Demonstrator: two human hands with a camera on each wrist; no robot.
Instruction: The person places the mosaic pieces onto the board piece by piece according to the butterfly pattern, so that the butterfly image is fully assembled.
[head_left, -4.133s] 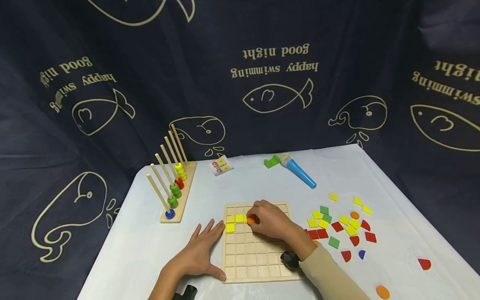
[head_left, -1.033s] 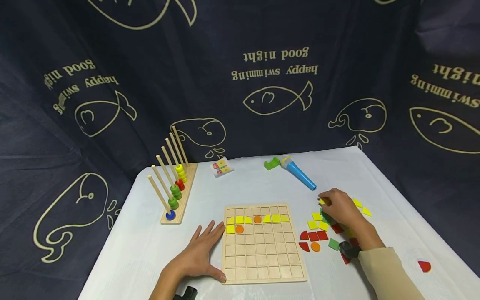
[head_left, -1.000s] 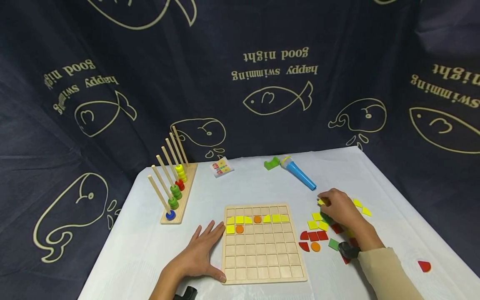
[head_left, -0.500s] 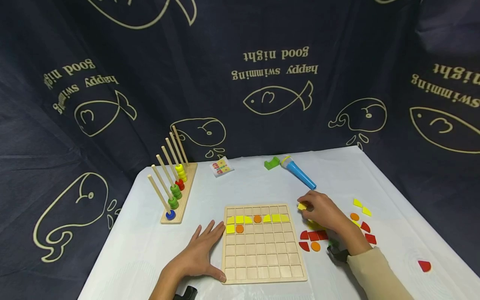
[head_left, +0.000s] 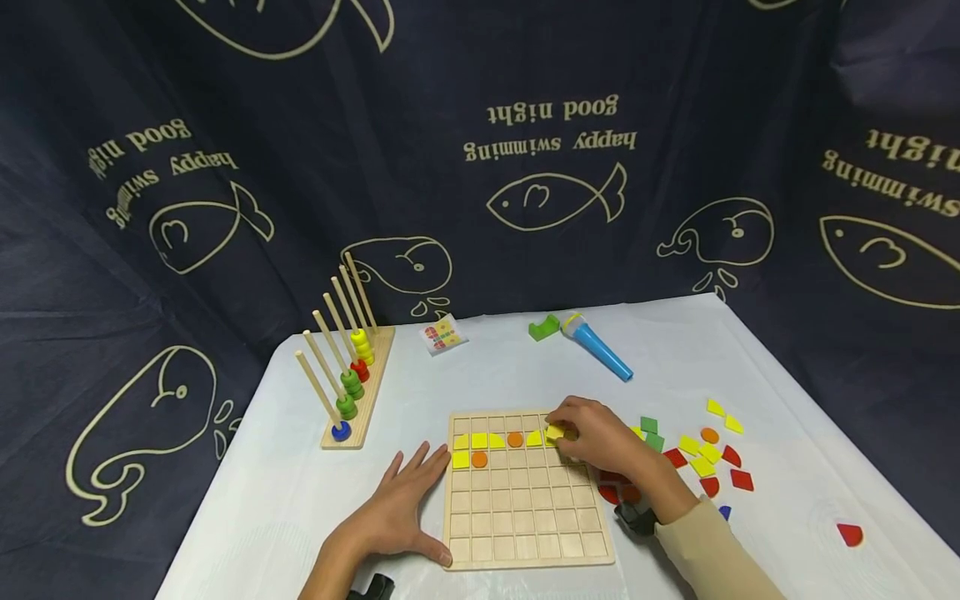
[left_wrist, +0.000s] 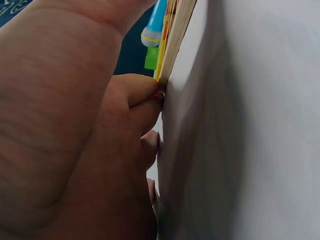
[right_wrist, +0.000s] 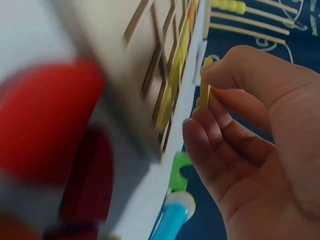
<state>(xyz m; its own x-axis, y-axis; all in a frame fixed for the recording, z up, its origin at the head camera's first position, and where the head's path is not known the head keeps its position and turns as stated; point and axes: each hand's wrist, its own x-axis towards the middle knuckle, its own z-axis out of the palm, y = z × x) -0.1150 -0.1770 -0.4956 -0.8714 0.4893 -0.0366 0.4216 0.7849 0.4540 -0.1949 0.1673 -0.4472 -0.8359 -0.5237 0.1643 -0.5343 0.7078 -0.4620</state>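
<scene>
The head camera looks forward and down from up high, with the board (head_left: 527, 523) near six o'clock. The left wrist camera, very close and tipped sideways, has the left hand (left_wrist: 100, 155) at nine o'clock. The right wrist one matches, the right hand (right_wrist: 260, 175) at four o'clock. All three share the board and blue microphone (head_left: 600, 347).

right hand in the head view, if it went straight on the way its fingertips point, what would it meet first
Probably the yellow quarter-circle piece on the board, just left of the yellow tile the right hand pinches. It may pass over, as the tile looks raised; depth is unclear.
</scene>
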